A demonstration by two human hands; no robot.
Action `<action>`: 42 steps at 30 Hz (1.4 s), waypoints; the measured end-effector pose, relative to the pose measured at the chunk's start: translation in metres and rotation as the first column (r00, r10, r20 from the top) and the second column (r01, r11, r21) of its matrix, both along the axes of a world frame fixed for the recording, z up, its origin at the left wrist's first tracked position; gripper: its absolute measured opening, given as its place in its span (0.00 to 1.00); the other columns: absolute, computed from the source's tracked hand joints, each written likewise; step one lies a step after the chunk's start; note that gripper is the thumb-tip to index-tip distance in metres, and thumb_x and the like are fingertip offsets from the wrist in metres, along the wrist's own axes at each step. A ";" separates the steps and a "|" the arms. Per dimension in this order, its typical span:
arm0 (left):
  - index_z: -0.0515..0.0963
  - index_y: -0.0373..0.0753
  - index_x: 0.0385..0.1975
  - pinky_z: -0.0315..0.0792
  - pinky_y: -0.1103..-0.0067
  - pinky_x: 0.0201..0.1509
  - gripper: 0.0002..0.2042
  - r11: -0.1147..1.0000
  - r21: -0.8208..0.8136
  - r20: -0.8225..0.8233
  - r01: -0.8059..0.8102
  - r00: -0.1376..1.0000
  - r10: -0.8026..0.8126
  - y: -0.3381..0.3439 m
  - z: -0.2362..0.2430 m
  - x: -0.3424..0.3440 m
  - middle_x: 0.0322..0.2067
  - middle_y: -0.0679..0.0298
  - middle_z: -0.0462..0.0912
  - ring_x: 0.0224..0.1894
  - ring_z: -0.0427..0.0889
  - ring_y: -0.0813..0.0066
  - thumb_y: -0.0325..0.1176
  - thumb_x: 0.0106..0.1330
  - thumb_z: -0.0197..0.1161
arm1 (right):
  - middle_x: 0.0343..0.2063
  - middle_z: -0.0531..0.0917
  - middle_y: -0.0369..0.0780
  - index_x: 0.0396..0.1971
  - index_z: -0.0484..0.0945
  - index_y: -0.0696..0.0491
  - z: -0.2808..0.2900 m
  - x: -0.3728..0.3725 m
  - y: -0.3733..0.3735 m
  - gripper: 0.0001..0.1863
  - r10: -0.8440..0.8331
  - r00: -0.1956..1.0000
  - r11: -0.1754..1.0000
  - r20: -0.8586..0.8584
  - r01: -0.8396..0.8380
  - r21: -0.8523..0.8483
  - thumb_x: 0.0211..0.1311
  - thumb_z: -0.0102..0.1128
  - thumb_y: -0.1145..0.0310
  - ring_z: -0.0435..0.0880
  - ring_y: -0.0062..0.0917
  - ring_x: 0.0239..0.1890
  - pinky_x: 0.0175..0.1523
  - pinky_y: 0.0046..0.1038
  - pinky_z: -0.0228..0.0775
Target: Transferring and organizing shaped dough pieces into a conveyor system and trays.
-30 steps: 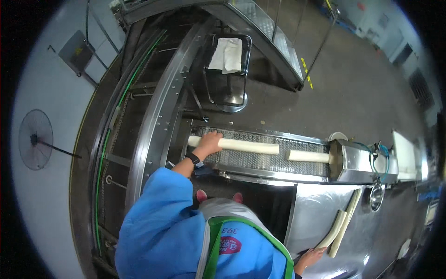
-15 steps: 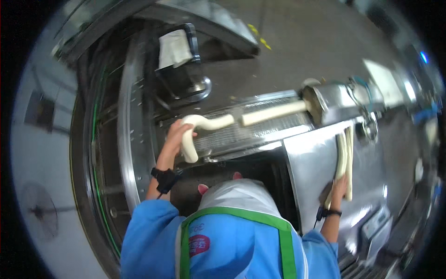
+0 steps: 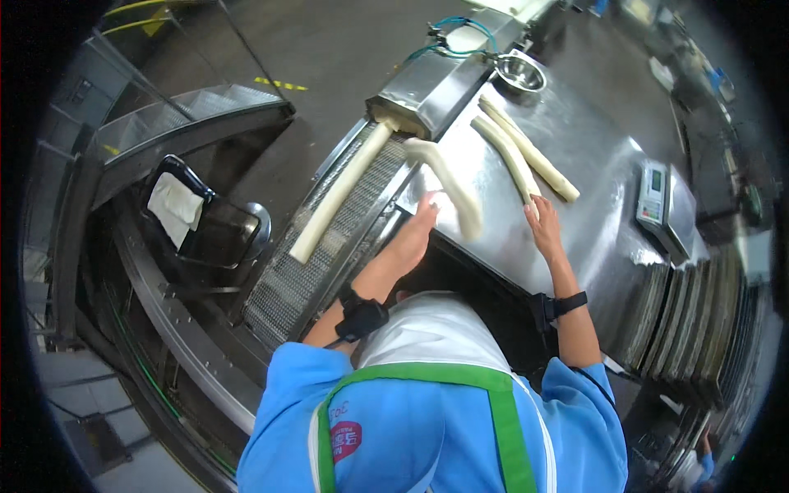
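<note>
My left hand (image 3: 425,212) is closed on a thick, pale dough rope (image 3: 450,182), blurred by motion and curved over the near left edge of the steel table (image 3: 604,152); part of the grip is hidden. Two more dough ropes lie side by side on that table. My right hand (image 3: 543,226) has thumb and fingers about the near end of the left one (image 3: 511,156). The right one (image 3: 538,156) lies untouched. On the mesh conveyor (image 3: 275,300), another dough rope (image 3: 341,193) stretches out from the steel machine housing (image 3: 444,86).
A steel bowl (image 3: 520,74) stands at the table's far end. To the right is a digital scale (image 3: 664,205), with a stack of trays (image 3: 690,320) below it. A dark chair (image 3: 218,226) with a white cloth (image 3: 174,209) stands left of the conveyor.
My view has turned right. My left hand has carried its dough rope from the conveyor to the table. My right hand has slid to the near end of a rope there.
</note>
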State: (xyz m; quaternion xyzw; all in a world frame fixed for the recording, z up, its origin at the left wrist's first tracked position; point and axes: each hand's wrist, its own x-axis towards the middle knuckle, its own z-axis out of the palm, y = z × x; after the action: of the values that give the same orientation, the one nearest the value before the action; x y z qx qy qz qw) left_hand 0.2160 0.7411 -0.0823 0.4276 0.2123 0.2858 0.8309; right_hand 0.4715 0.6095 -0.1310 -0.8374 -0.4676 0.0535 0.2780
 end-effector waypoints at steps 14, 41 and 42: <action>0.63 0.40 0.50 0.53 0.63 0.56 0.25 0.339 0.843 -0.439 0.418 0.169 0.883 0.070 -0.117 -0.259 0.48 0.49 0.64 0.52 0.61 0.52 0.37 0.49 0.57 | 0.54 0.60 0.40 0.53 0.60 0.46 -0.047 -0.026 -0.050 0.30 -0.142 0.929 0.885 0.341 0.273 -0.376 0.48 0.57 0.60 0.57 0.34 0.57 0.54 0.44 0.53; 0.64 0.35 0.47 0.66 0.80 0.36 0.19 0.935 0.165 -0.544 -0.315 0.761 0.353 0.017 -0.008 -0.056 0.35 0.65 0.70 0.33 0.69 0.78 0.32 0.54 0.51 | 0.28 0.75 0.47 0.21 0.72 0.58 -0.039 0.100 0.101 0.20 0.183 0.980 0.946 0.075 -0.154 -0.285 0.55 0.46 0.54 0.74 0.39 0.32 0.39 0.38 0.65; 0.64 0.35 0.46 0.66 0.80 0.39 0.18 0.973 0.130 -0.557 -0.190 0.798 0.230 0.010 -0.005 -0.027 0.36 0.64 0.70 0.36 0.69 0.78 0.31 0.54 0.50 | 0.28 0.75 0.47 0.21 0.72 0.58 -0.031 0.095 0.099 0.20 0.184 0.980 0.946 0.073 -0.156 -0.284 0.55 0.46 0.54 0.74 0.39 0.32 0.39 0.38 0.65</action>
State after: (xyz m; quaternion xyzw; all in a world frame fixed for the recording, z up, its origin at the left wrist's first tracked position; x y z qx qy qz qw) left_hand 0.1890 0.7506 -0.0869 0.4949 0.4862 0.2428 0.6781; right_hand 0.5666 0.7086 -0.1625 -0.8261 -0.5391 0.1009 0.1294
